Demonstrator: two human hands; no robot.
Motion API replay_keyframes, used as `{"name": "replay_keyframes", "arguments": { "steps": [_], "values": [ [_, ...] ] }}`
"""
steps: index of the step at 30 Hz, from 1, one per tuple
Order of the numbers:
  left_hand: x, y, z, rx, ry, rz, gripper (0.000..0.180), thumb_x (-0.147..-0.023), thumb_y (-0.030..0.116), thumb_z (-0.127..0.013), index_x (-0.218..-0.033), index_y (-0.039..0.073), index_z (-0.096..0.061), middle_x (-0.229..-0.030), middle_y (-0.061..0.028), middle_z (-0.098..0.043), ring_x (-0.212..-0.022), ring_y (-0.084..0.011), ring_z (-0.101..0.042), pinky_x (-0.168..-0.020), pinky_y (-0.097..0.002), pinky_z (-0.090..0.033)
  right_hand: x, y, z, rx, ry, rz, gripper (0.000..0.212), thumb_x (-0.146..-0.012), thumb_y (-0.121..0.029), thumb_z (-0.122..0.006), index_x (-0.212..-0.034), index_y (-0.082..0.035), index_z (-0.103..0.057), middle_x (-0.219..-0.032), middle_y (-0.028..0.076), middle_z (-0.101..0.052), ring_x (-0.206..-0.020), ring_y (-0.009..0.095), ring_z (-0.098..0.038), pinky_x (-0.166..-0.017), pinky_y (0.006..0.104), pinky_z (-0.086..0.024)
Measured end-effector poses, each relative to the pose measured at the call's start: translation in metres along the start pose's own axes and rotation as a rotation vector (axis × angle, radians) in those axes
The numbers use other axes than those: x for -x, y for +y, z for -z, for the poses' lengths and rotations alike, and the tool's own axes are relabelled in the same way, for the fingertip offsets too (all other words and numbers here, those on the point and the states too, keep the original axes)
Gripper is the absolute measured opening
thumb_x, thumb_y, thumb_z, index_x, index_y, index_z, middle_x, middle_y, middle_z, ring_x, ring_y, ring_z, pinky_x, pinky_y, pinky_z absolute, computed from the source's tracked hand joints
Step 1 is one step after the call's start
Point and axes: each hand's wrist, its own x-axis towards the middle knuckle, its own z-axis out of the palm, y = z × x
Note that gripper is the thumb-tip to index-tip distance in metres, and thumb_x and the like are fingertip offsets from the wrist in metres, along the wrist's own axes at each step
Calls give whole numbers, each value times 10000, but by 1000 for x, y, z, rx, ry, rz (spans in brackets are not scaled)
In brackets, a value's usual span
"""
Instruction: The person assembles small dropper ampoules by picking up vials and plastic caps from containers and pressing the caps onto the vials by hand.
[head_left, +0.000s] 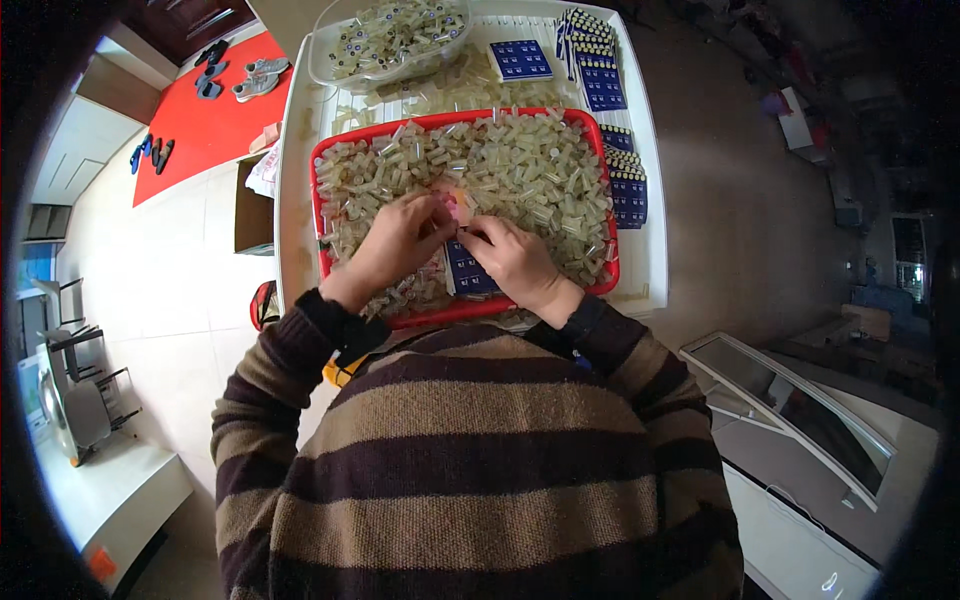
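Both my hands meet over a red tray [613,232] heaped with small clear capped tubes [545,150]. My left hand [400,245] is closed, its thumb and fingers pinched near a small pink and orange piece [456,204]. Close beside it, my right hand [515,258] is pinched too, fingertips almost touching the left ones. What the fingertips hold is too small and covered to make out. Beneath and between the hands lies a dark blue card with pale print [470,275], partly hidden by the right hand, on top of the tubes.
Beyond the tray stands a clear plastic tub [330,72] of small tubes with dark ends. Another blue card [520,60] lies near it. Stacks of blue cards with pale tube ends [600,75] line the white table's [640,95] right side. An open cardboard box [253,210] is at left.
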Motion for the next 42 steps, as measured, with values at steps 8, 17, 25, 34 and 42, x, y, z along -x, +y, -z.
{"name": "replay_keyframes", "arguments": {
  "steps": [8,17,25,34,42],
  "values": [
    [25,-10,-15,484,-79,384,136,-853,28,-624,-974,-10,-575,-836,-38,-615,-768,-91,-578,-681,-257,-495,-8,3,-5,-211,8,-205,135,-784,-72,-653,-909,-35,-615,-917,88,-588,-791,244,-622,-652,335,-508],
    [28,-3,-22,461,72,331,131,-820,62,-669,-906,-6,-596,-747,-69,-623,-679,-87,-582,-608,-258,-484,-12,6,-8,-764,-41,-558,68,-859,-49,-603,-906,-2,-585,-822,35,-590,-727,125,-557,-661,266,-459],
    [27,4,-18,156,84,190,166,-779,70,-683,-912,12,-603,-785,-137,-624,-699,-245,-612,-644,-330,-488,-11,3,-22,-803,-56,-559,70,-873,-56,-602,-908,2,-581,-823,21,-586,-735,92,-517,-673,250,-451],
    [25,2,-17,229,86,172,165,-773,71,-679,-909,16,-604,-781,-143,-619,-704,-279,-610,-646,-347,-490,-11,2,-21,-770,46,-572,87,-853,-72,-631,-906,-15,-592,-817,51,-597,-739,134,-567,-667,277,-475],
    [-47,-2,47,-152,56,-32,104,-833,109,-642,-903,33,-637,-820,-112,-624,-670,-198,-599,-618,-325,-484,-13,-4,-9,-239,50,-222,117,-801,-89,-656,-895,-63,-590,-884,114,-579,-784,307,-601,-635,370,-500]
  ]
}}
